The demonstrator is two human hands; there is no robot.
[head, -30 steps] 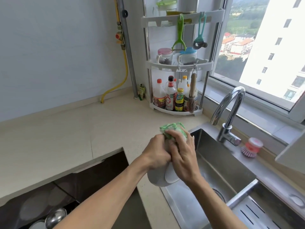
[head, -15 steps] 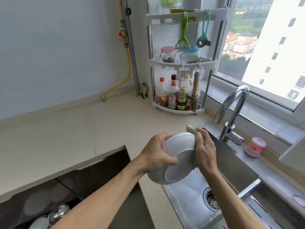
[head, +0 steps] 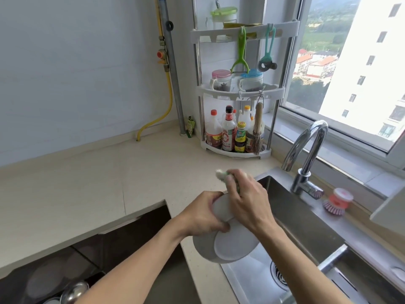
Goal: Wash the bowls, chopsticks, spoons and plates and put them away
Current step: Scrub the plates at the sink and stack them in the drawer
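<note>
The left hand (head: 201, 218) grips the tilted white bowl (head: 228, 242) by its rim while the right hand (head: 247, 200) clutches a green cloth (head: 221, 174) against it, above the sink (head: 291, 218) edge beside the desk (head: 109, 183); a wet rim could slip and drop.

White bowl (head: 228, 246), tilted, base toward camera

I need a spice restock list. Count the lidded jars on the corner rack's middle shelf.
2. A pink-lidded jar stands on the left of the middle shelf, and a blue-lidded jar stands to its right, partly behind a hanging green peeler. More could be hidden behind them.
</note>
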